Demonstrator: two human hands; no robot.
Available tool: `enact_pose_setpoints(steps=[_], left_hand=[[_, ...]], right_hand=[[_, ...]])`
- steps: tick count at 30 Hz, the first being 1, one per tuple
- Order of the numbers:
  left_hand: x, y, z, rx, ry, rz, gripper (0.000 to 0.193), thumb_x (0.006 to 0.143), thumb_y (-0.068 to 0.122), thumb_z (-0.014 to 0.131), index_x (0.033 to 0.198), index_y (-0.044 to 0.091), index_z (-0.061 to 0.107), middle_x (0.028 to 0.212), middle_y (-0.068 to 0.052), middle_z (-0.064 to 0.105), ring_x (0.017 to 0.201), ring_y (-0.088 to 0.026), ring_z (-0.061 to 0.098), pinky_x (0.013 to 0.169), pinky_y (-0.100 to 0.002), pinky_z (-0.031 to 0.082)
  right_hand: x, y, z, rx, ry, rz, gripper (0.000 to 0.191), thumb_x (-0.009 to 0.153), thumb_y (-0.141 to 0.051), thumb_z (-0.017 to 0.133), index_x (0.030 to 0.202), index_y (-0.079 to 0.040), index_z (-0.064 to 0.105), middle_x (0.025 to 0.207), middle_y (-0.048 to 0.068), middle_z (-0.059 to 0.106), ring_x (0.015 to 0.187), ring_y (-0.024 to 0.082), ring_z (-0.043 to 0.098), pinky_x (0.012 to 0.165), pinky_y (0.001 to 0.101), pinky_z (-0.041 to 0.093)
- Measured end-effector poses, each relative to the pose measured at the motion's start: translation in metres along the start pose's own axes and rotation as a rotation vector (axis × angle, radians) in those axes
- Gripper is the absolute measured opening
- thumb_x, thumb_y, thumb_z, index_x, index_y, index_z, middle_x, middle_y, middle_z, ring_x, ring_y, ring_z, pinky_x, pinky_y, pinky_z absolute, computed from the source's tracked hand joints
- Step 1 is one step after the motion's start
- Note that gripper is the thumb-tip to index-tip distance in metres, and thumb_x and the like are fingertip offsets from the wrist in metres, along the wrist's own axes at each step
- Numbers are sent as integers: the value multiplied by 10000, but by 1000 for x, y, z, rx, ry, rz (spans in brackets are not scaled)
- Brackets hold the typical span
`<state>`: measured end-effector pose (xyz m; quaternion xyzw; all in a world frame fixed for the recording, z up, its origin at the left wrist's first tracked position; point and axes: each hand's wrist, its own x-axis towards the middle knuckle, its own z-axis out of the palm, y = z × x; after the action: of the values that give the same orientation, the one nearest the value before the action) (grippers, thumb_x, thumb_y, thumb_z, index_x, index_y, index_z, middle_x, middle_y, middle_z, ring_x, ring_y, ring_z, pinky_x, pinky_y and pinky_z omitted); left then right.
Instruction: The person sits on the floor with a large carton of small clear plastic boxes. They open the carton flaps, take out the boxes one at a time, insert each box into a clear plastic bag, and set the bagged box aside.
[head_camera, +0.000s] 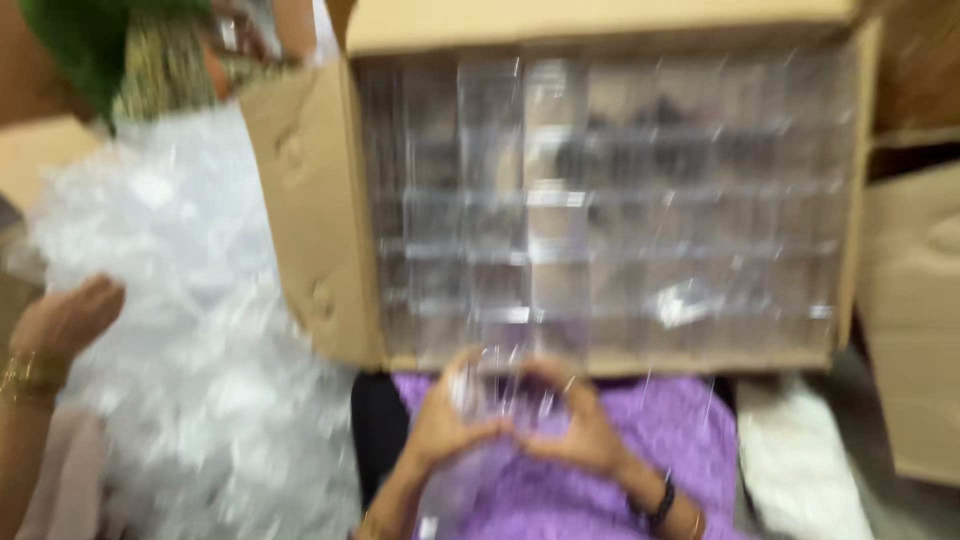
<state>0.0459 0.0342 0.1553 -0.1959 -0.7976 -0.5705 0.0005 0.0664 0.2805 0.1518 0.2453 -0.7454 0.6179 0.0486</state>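
Blurred head view: left hand (440, 420) & right hand (578, 425) both curl around one small clear plastic box (500, 395) held over a purple-clothed lap (600, 480), just below an open cardboard carton (310, 220) packed w/ rows of like clear boxes (600, 200). Step looks like handling one box beside the carton, so a steady two-handed grip matters. Another person's hand (65, 320) rests on a heap of clear plastic wrap (190, 330) at left.

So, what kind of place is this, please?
Probably a packing or sorting workspace, though the picture is blurred: an open cardboard box filled with clear plastic cases, and a heap of clear plastic bags beside it.
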Motion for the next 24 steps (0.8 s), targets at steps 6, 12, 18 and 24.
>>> enact_pose_setpoints(steps=[6,12,18,24], left_hand=[[8,16,-2,-241,-49,-112,1037,665,282,969,1544,49,470,952,-6,576,882,-108,548,789,-271,477],[7,44,-1,-185,-101,-63,1040,656,301,965,1518,57,437,968,49,668,901,-57,620,811,-241,527],[12,56,-6,28,-128,-112,1100,584,357,971,1513,64,460,868,-9,642,825,-99,610,762,-264,523],[8,57,-1,-33,-161,-37,1116,637,408,967,1516,46,381,1094,-35,737,1032,-149,712,938,-303,551]], right_hand=[[5,-18,-14,289,-27,62,986,698,-72,904,1521,-20,364,1518,128,513,1434,224,478,1211,377,366],[3,-27,-9,265,-67,93,973,700,-78,915,1530,-5,414,1499,110,522,1409,205,496,1232,376,362],[5,-21,-7,308,-89,91,982,684,-54,923,1529,0,425,1460,107,548,1399,208,504,1231,372,366],[4,-10,-9,429,-108,90,982,700,-15,910,1540,5,402,1562,125,479,1478,227,438,1275,391,310]])
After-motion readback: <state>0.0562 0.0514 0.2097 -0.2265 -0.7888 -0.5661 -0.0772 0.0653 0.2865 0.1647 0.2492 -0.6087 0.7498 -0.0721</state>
